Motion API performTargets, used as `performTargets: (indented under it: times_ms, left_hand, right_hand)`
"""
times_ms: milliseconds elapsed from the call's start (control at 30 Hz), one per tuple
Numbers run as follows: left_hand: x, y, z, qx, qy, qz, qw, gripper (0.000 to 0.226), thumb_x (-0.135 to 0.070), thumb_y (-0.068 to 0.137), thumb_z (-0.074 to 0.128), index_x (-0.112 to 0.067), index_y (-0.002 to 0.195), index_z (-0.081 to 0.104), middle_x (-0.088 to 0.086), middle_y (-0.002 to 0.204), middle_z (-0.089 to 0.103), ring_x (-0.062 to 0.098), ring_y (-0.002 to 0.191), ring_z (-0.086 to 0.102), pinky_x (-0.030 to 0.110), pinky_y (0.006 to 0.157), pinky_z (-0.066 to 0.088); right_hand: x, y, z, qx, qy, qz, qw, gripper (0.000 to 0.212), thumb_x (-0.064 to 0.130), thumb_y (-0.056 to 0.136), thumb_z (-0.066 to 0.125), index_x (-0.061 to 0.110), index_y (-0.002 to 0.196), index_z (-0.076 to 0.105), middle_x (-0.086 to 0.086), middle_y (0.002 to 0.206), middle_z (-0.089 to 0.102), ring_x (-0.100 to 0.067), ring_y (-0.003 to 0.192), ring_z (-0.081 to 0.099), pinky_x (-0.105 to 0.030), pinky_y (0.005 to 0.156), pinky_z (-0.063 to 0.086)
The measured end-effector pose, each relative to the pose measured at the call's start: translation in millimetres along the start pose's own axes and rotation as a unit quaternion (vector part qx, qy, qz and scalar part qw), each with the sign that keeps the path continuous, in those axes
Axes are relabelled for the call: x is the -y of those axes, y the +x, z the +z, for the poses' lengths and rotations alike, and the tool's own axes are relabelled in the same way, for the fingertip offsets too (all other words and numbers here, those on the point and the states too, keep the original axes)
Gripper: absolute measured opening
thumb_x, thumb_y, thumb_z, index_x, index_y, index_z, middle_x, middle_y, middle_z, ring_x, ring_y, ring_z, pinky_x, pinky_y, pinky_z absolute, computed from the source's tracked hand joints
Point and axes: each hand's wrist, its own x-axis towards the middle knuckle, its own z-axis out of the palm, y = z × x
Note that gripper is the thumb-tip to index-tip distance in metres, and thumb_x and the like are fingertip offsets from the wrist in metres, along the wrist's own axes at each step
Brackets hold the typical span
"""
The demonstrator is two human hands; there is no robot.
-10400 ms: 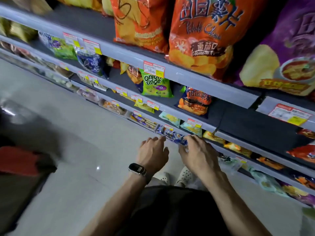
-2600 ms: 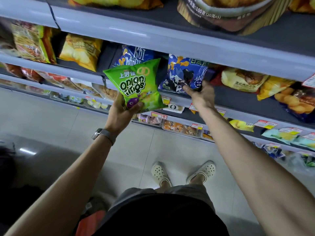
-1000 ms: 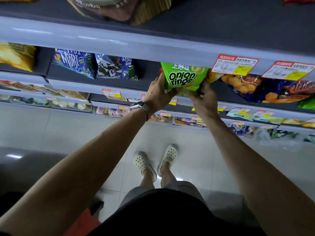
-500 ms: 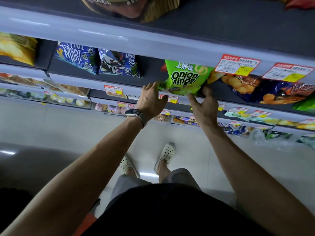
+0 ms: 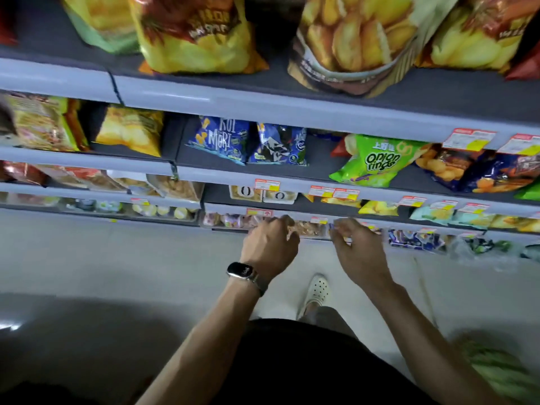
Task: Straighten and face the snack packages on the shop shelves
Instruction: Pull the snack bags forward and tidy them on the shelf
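A green onion rings bag lies on the second shelf, with its print upside down and no hand on it. Two blue bags stand to its left. My left hand, with a watch on the wrist, and my right hand hang low in front of the bottom shelves. Both have loosely curled, spread fingers and hold nothing. Their fingertips are near small clear packets on a low shelf; the frame is blurred, so contact is unclear.
Large yellow and brown chip bags fill the top shelf. Purple-orange bags sit right of the onion rings. Price tags line the shelf edges. A pale tiled floor and my white shoe lie below.
Both hands have let go of the onion rings bag, which now rests on the second shelf, and dropped down towards the lowest shelves. The view has tilted up and shifted.
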Motion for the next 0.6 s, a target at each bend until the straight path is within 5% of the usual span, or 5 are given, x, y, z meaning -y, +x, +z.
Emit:
performTargets:
  times_ms: [300,600]
  left_hand:
    - [83,-92,-73,-0.033,0.026,-0.075,0.996,0.039,-0.045,0.104,0.051,-0.029,0.139,0.060,0.000,0.130,0.071,0.027,0.118,0.067,0.041,0.097,0.056]
    - [122,-108,-119,-0.113,-0.014,-0.200,0.973,0.040,-0.043,0.107,0.047,-0.031,0.143,0.057,-0.003,0.133,0.069,0.025,0.118,0.066,0.038,0.096,0.055]
  right_hand:
    - [126,-50,64,0.188,-0.156,-0.148,0.958,0.036,0.050,0.099,0.055,0.032,0.129,0.064,0.011,0.129,0.066,-0.014,0.122,0.058,-0.031,0.096,0.048]
    - [216,-25,98,0.237,-0.219,-0.292,0.900,0.041,0.056,0.097,0.050,0.034,0.130,0.061,0.007,0.124,0.068,-0.020,0.114,0.063,-0.035,0.090,0.051]
